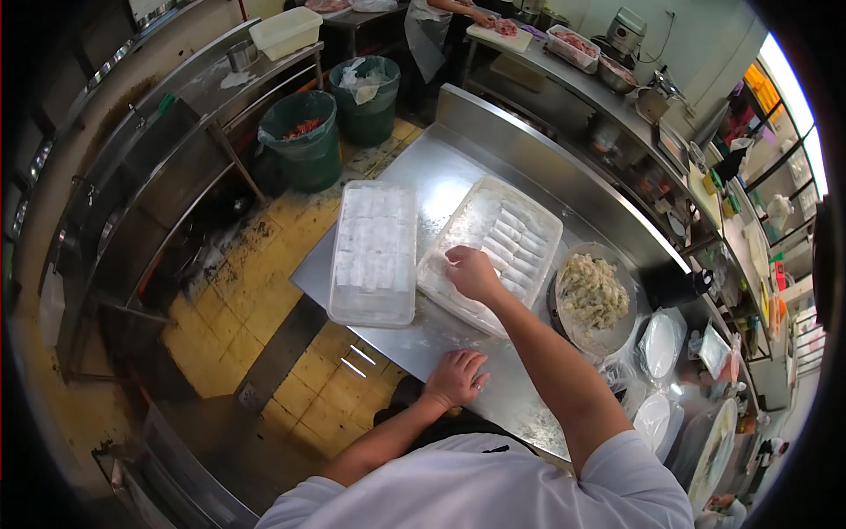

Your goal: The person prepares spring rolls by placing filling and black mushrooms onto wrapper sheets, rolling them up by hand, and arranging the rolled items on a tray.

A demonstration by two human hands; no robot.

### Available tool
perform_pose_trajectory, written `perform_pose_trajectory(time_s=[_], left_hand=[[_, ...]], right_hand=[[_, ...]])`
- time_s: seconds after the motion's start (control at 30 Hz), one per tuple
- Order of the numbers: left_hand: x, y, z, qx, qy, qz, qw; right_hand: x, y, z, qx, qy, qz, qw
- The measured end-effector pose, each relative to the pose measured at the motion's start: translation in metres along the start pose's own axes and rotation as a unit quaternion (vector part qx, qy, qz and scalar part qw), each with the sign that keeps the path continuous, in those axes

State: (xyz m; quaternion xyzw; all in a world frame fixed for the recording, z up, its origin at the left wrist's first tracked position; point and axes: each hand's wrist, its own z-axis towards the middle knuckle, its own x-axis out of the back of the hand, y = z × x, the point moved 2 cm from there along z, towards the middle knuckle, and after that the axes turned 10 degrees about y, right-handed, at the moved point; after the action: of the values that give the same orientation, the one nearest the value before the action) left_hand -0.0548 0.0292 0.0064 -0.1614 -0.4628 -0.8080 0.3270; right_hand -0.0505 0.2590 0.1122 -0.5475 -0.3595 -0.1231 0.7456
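My right hand point(471, 271) reaches over a white plastic tray point(458, 231) dusted with white powder. Its fingers are drawn together, and anything between them is hidden. Beside that hand, white cylindrical rolls point(520, 238) lie in rows in the tray's right part. My left hand point(456, 381), with a ring on one finger, rests at the near edge of the steel table point(432, 331), fingers curled and nothing seen in them. Left of the tray stands a translucent plastic container point(373, 304) with rows of white pieces inside. A round bowl point(604, 344) of chopped, pale green-and-white mixture point(592, 293) sits to the right.
Plastic-wrapped white plates point(661, 346) are at the right. Two green bins point(308, 160) stand on the yellow tiled floor point(238, 291). Another person's hand point(483, 18) is by meat on the back counter point(529, 48). A raised steel backsplash point(546, 163) borders the table's far side.
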Motion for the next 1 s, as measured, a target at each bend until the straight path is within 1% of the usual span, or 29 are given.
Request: perform_pose_trajectory(time_s=[0.07,0.1,0.2,0.23,0.33,0.37,0.47,0.57,0.63,0.7,0.73,0.77,0.83,0.9,0.93,1.0], left_hand=[[-0.001,-0.002,-0.001,0.005,-0.006,-0.006,1.000],[0.001,0.000,-0.001,0.008,-0.001,-0.008,1.000],[0.005,0.002,0.001,0.010,0.008,-0.013,1.000],[0.005,0.003,0.002,0.009,0.009,-0.015,1.000],[0.001,-0.001,0.000,0.011,0.006,-0.028,1.000],[-0.002,-0.002,-0.002,0.013,0.003,-0.035,0.999],[-0.002,-0.001,-0.003,0.016,-0.002,-0.037,0.999],[0.000,0.001,0.000,0.010,-0.010,-0.030,0.999],[-0.001,0.002,0.001,0.004,-0.002,-0.021,1.000],[-0.003,0.001,-0.002,-0.008,0.001,-0.003,1.000],[-0.005,0.000,-0.003,-0.016,0.002,0.012,1.000],[-0.004,0.001,-0.002,-0.015,0.007,-0.002,1.000],[-0.001,0.003,0.001,-0.021,0.002,-0.010,1.000],[-0.004,0.009,0.001,-0.026,-0.011,0.002,1.000],[-0.012,0.014,0.001,-0.019,-0.028,-0.022,0.999],[-0.025,0.024,0.001,0.003,-0.064,-0.062,0.996]], right_hand=[[-0.002,0.003,0.016,-0.006,-0.086,-0.046,0.995],[-0.001,-0.001,0.021,-0.045,-0.084,-0.047,0.994],[-0.010,0.005,0.035,-0.006,-0.068,-0.075,0.995],[-0.016,0.006,0.038,-0.016,-0.108,-0.131,0.985],[-0.021,-0.004,0.030,-0.006,-0.184,-0.134,0.974],[-0.025,0.005,0.033,-0.025,-0.204,-0.132,0.970],[-0.014,-0.002,0.020,-0.014,-0.114,-0.151,0.982],[0.022,-0.029,-0.020,-0.023,-0.009,-0.087,0.996],[0.040,-0.021,-0.063,0.006,0.053,-0.033,0.998],[0.064,-0.016,-0.116,-0.027,0.040,-0.028,0.998],[0.068,0.003,-0.146,-0.040,0.050,-0.013,0.998],[0.071,0.021,-0.175,-0.053,0.060,0.002,0.997],[0.095,0.035,-0.234,-0.062,0.063,-0.024,0.996],[0.110,0.051,-0.289,-0.118,0.085,-0.034,0.989],[0.116,0.059,-0.311,-0.143,0.091,-0.037,0.985],[0.126,0.075,-0.353,-0.169,0.148,-0.007,0.974]])
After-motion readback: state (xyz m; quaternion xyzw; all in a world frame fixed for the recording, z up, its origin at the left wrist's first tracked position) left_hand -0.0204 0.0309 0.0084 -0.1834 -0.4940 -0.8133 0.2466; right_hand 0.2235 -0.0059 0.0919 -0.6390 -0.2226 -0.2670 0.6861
